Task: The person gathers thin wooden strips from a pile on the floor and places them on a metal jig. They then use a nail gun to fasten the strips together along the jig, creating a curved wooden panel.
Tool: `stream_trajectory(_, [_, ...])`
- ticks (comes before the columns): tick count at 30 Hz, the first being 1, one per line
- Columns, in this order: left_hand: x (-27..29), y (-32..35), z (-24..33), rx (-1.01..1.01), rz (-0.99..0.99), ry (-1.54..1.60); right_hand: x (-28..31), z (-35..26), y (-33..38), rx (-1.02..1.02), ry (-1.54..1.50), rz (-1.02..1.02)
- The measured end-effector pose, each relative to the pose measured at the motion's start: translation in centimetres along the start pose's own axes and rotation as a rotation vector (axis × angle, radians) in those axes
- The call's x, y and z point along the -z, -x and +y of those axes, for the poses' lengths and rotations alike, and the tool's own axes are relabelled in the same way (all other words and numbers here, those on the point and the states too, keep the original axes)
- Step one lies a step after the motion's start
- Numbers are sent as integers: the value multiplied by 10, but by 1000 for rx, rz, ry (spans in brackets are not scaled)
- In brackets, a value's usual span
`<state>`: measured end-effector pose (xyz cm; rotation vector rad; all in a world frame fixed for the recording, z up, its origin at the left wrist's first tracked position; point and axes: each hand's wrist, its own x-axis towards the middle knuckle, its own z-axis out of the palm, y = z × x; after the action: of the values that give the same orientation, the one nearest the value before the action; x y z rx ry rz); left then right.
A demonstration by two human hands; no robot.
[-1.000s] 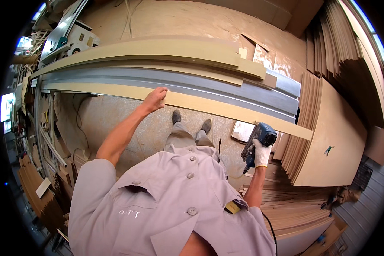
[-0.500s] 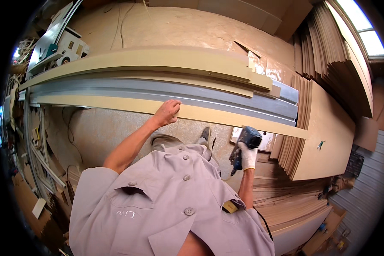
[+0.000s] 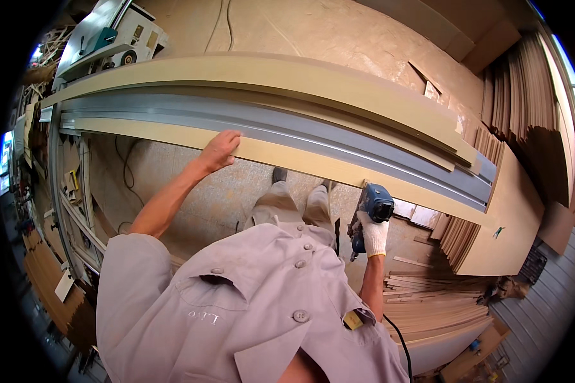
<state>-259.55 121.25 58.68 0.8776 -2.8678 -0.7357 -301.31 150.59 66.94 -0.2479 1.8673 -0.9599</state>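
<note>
A long pale-yellow strip (image 3: pixel 287 155) lies along the near edge of a grey metal beam (image 3: pixel 287 131). My bare left hand (image 3: pixel 221 150) is closed over the strip near its middle, fingers curled on its edge. In my white-gloved right hand (image 3: pixel 373 234) is a blue nail gun (image 3: pixel 377 203) with a black cap. Its front end is at the strip's near edge, right of my left hand; whether it touches cannot be told. The fingers around its handle are partly hidden.
Stacked yellow boards (image 3: pixel 262 73) lie along the beam's far side. A white machine (image 3: pixel 131 41) stands at the far left. Piles of brown panels (image 3: pixel 524 96) and a large leaning board (image 3: pixel 501 236) stand at the right. A black hose (image 3: pixel 399 335) runs beside my right arm.
The view has shifted, showing more of both feet. My left hand has slid left along the strip. The nail gun has moved left too, farther from the strip's right end.
</note>
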Motion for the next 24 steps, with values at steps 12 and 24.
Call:
stream_trajectory(12, [0,-9,21,92,-6,-61,-1,12,0,-62,47,61])
stream_trajectory(24, [8,-17,31,99,-68,-27,-4,0,-9,-144,80,-28])
